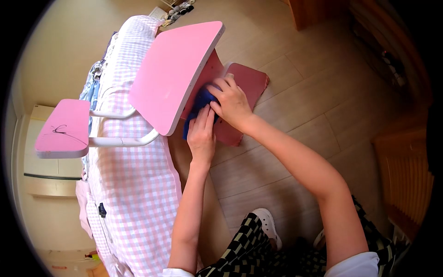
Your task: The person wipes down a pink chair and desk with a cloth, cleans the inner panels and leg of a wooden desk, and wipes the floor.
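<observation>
White sleeves lay nearest, by checked trousers. Beyond, the left hand and right hand gripped a bunched blue cloth against the pink chair, under its largest panel. The chair was beside a bed with a gingham cover; wood-look floor spread past it.

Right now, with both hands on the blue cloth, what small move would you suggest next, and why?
I'd probably slide the blue cloth slightly along the darker pink part beside the large pink panel: left hand and right hand are both on it, and uncovered surface shows there.
</observation>
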The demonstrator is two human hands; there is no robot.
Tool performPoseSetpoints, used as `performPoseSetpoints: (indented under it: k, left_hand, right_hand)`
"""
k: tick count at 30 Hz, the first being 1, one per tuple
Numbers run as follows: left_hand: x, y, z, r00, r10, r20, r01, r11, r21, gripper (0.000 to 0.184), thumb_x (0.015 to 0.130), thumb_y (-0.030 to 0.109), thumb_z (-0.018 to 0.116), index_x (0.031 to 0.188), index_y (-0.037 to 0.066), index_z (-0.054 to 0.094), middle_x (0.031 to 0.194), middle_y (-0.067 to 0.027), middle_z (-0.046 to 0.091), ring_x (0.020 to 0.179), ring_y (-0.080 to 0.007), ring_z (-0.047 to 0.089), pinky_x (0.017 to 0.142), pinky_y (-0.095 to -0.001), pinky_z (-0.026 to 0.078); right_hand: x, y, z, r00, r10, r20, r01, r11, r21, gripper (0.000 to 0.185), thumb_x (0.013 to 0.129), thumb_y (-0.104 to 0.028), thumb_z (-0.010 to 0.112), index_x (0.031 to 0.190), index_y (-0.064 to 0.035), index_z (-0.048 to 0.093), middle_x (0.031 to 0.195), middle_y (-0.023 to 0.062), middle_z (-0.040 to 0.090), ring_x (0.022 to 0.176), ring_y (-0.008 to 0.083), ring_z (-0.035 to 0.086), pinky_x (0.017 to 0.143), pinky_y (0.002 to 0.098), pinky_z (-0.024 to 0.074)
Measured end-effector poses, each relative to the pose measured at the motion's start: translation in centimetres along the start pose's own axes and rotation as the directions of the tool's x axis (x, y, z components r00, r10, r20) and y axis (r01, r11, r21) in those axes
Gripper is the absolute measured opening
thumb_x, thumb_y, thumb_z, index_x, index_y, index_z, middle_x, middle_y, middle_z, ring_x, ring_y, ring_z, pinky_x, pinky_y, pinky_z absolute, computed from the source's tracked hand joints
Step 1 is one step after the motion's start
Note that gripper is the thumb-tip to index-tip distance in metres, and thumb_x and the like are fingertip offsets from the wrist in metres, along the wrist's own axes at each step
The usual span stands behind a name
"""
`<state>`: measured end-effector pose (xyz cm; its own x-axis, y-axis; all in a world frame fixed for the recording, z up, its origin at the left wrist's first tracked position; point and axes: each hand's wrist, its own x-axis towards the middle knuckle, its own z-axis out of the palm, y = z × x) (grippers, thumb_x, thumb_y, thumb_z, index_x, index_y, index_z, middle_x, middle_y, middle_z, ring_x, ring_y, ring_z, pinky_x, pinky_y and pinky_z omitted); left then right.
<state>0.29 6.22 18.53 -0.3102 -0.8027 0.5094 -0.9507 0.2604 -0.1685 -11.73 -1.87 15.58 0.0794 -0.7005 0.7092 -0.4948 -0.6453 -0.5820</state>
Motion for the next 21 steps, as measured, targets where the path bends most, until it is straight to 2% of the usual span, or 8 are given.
performPoseSetpoints:
  k: [2,6,8,9,14,16,18,21]
  left_hand:
    - [-0.2,-0.3,0.1,0.991,0.125,-0.054,-0.121,0.990,0.072,0.042,0.074,-0.002,0.060,0.115,0.003,0.062,0.118,-0.0093,0.063,0.105,-0.0252,0.062,0.083,-0.0336,0.050]
    - [-0.5,-0.4,-0.5,0.986,0.150,-0.073,-0.144,0.987,0.074,0.035,0.077,0.002,0.059,0.111,0.004,0.065,0.115,-0.0085,0.065,0.102,-0.0251,0.063,0.082,-0.0331,0.051]
    - [-0.7,0.2,-1.5,0.988,0.148,-0.045,-0.146,0.988,0.047,0.033,0.077,0.005,0.060,0.110,0.005,0.066,0.114,-0.0085,0.065,0.102,-0.0250,0.064,0.080,-0.0330,0.051]
    - [-0.6,0.8,-2.0,0.984,0.154,-0.089,-0.149,0.987,0.060,0.030,0.078,-0.001,0.061,0.106,0.007,0.069,0.108,-0.0078,0.069,0.099,-0.0243,0.066,0.077,-0.0336,0.053]
    - [0.3,2.6,-5.8,0.960,0.212,-0.183,-0.193,0.974,0.114,0.024,0.080,0.001,0.061,0.101,0.007,0.071,0.108,-0.0083,0.069,0.099,-0.0245,0.067,0.077,-0.0348,0.053]
    - [1.1,3.0,-6.8,0.942,0.241,-0.233,-0.200,0.962,0.188,0.024,0.080,0.001,0.061,0.101,0.007,0.071,0.106,-0.0082,0.069,0.099,-0.0240,0.067,0.076,-0.0344,0.052]
    - [1.9,3.0,-7.1,0.937,0.246,-0.246,-0.195,0.957,0.214,0.024,0.081,0.002,0.060,0.101,0.008,0.071,0.108,-0.0077,0.069,0.100,-0.0236,0.066,0.077,-0.0342,0.051]
    - [2.6,2.6,-7.2,0.947,0.241,-0.210,-0.176,0.941,0.288,0.025,0.082,0.006,0.058,0.103,0.009,0.071,0.112,-0.0065,0.068,0.105,-0.0233,0.064,0.081,-0.0353,0.050]
  right_hand:
    - [-0.2,-0.2,-0.4,0.996,0.056,0.066,-0.061,0.995,0.078,0.035,0.073,-0.013,0.070,0.107,-0.0055,0.065,0.114,0.0101,0.057,0.113,0.0326,0.049,0.090,0.0414,0.0476]
    - [-0.6,-0.2,-1.5,0.998,0.032,0.060,-0.038,0.993,0.111,0.034,0.074,-0.014,0.069,0.107,-0.0075,0.064,0.110,0.0073,0.056,0.109,0.0272,0.052,0.085,0.0396,0.0496]
    - [-1.4,-0.4,-2.5,0.999,0.040,0.033,-0.045,0.984,0.172,0.037,0.074,-0.013,0.068,0.110,-0.0069,0.064,0.113,0.0081,0.057,0.108,0.0286,0.053,0.088,0.0391,0.0492]
    - [-1.6,-0.5,-2.7,1.000,0.014,-0.017,-0.011,0.985,0.172,0.041,0.074,-0.012,0.068,0.114,-0.0082,0.064,0.114,0.0084,0.058,0.108,0.0290,0.053,0.088,0.0390,0.0490]
    - [-0.7,-2.5,-5.4,0.990,0.006,-0.139,0.029,0.968,0.250,0.044,0.074,-0.009,0.068,0.117,-0.0106,0.063,0.113,0.0082,0.058,0.105,0.0298,0.053,0.087,0.0396,0.0485]
    - [0.4,-3.0,-5.7,0.978,-0.007,-0.209,0.061,0.965,0.256,0.043,0.075,-0.008,0.067,0.118,-0.0099,0.063,0.114,0.0086,0.058,0.105,0.0305,0.053,0.086,0.0397,0.0485]
    - [1.1,-3.4,-5.3,0.976,0.033,-0.217,0.036,0.951,0.306,0.042,0.077,-0.008,0.065,0.119,-0.0097,0.063,0.115,0.0098,0.058,0.106,0.0312,0.052,0.088,0.0399,0.0470]
    - [1.4,-3.7,-3.8,0.962,0.211,-0.175,-0.122,0.901,0.416,0.039,0.080,-0.010,0.063,0.119,-0.0086,0.063,0.115,0.0122,0.058,0.107,0.0319,0.051,0.093,0.0407,0.0420]
